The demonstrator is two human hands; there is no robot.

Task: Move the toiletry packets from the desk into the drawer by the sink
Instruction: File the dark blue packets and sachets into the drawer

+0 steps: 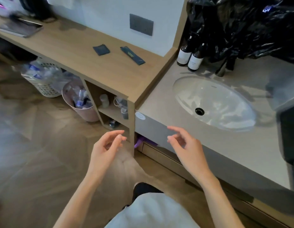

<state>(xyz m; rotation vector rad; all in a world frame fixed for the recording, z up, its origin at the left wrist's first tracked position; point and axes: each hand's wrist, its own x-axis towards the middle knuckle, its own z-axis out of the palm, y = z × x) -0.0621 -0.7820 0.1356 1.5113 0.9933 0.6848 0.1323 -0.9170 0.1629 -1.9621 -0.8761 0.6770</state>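
Note:
Two dark blue toiletry packets lie on the wooden desk (77, 51): a small square packet (101, 50) and, to its right, a long narrow packet (132, 55). Below the grey sink counter (192, 129) sits a wooden drawer front (161, 156) with something purple (139, 142) showing above it at the left. My left hand (106, 148) hovers in front of the desk's end panel, fingers loosely curled and holding nothing. My right hand (185, 145) hangs at the counter's front edge, fingers apart, also with nothing in it.
A white oval sink (213, 102) is set in the counter, with two brown bottles (189, 58) and a black plastic bag (241, 27) behind it. Under the desk stand a pink bin (80, 102), a white basket (44, 83) and open shelves (113, 111). A tablet (19, 27) lies far left.

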